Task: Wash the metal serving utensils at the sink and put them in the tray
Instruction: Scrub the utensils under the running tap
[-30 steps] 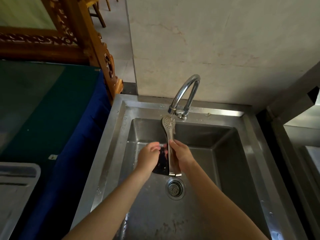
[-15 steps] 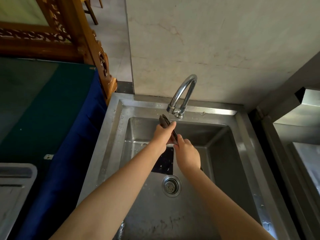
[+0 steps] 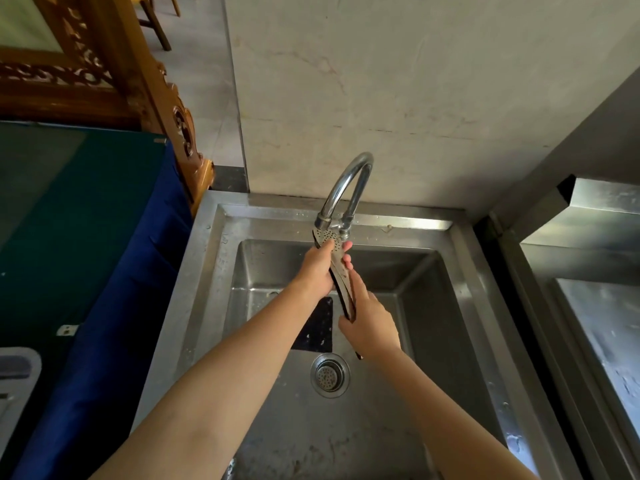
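The tongs (image 3: 341,271) are held over the sink (image 3: 207,271), their perforated head right under the faucet (image 3: 346,178) spout. The left hand (image 3: 317,268) wraps the upper part, its fingers (image 3: 347,245) curled round the metal just below the head, and the right hand (image 3: 372,327) grips the handle end lower down. Both holds look firm, but wet, possibly soapy steel is slippery. If the left hand rubs along the arms while the right eases off, the tongs could slide out and clatter into the basin near the drain (image 3: 329,375). The head is also close enough to knock the spout. Whether water is running is hard to tell, since no stream shows clearly. The right palm hides most of the handle, and only a dark tip shows below the wrist. A black pad (image 3: 317,327) lies on the sink floor behind the forearms, and what it is stays unclear. The tray (image 3: 17,368) on the bench (image 3: 69,202) to the left is cut off by the frame edge, so its contents cannot be seen.
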`<action>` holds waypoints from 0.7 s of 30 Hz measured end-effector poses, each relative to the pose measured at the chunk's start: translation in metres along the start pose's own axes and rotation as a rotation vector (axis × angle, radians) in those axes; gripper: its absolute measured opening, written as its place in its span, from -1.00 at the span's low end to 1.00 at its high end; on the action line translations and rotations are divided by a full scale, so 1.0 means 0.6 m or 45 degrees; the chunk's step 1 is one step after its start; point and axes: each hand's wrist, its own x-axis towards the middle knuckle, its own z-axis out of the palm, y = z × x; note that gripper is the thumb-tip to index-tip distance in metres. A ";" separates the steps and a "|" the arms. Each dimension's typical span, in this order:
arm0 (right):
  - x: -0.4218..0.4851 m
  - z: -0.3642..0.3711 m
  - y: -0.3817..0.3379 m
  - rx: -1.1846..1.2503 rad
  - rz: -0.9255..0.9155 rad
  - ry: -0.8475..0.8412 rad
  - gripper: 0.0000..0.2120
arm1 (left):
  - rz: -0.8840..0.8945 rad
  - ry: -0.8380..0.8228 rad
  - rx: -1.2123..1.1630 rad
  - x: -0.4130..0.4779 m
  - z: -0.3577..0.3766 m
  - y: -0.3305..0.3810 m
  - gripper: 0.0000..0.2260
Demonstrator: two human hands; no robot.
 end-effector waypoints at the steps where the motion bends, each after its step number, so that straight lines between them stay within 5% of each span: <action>1: 0.003 0.002 0.005 0.130 0.077 -0.014 -0.44 | 0.017 -0.024 -0.034 0.002 0.001 0.002 -0.83; 4: 0.017 0.009 0.015 0.428 0.175 -0.134 -0.71 | 0.103 -0.119 -0.059 0.005 0.004 0.013 -0.84; 9: 0.061 0.021 0.024 1.026 0.174 -0.461 -0.77 | 0.181 -0.079 0.037 0.011 0.006 0.045 -0.83; 13: 0.111 0.035 0.017 1.108 0.094 -0.540 -0.77 | 0.276 -0.003 0.081 0.015 -0.008 0.078 -0.69; 21: 0.203 0.028 -0.032 1.146 -0.289 -0.792 -0.86 | 0.537 0.049 0.186 0.000 -0.011 0.158 -0.73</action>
